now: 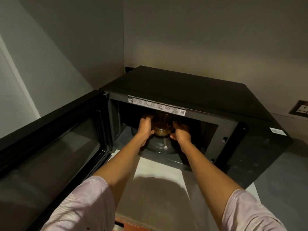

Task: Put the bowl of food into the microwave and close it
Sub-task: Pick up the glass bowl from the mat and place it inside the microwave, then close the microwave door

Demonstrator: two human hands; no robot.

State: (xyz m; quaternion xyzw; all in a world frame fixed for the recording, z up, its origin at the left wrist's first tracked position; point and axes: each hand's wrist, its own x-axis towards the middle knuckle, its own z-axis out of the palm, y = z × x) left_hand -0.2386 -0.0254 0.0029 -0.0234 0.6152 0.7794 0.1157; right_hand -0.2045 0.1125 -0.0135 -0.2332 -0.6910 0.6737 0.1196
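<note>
A black microwave [191, 90] stands on the counter with its door [50, 147] swung wide open to the left. Inside the cavity, a clear glass bowl [161, 130] with brownish food sits over the dark turntable [160, 145]. My left hand [145, 126] grips the bowl's left side and my right hand [181, 131] grips its right side. Both arms reach in through the opening. The cavity's top edge hides the bowl's upper part, and I cannot tell whether the bowl rests on the turntable.
A pale counter [160, 177] lies in front of the microwave. Walls close in behind and to the left. A wall socket [300, 108] sits at the right. The control panel [246, 157] fills the microwave's right front.
</note>
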